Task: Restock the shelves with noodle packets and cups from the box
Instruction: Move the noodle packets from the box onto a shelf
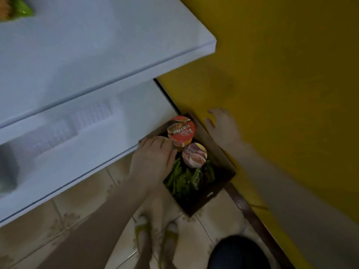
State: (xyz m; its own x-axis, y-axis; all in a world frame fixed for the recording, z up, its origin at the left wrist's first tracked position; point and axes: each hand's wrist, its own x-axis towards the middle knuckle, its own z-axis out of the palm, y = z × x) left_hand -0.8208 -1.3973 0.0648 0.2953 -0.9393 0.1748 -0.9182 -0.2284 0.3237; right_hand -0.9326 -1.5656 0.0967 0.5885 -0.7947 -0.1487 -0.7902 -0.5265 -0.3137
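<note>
The person wears yellow-strapped sandals [171, 234] at lower centre of the frame and dark blue trousers, one knee [239, 253] at lower right. Left forearm [101, 214] and right forearm [281, 181] are bare.

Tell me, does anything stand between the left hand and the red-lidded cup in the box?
Nothing visible does. The left hand is at the side of the red-lidded cup in the box; blur hides whether it grips. The second cup stands beside it, not between them.

The green packet [18, 8] is cut by the top-left corner, and the shelf label [85, 119] blurs unreadably
</note>
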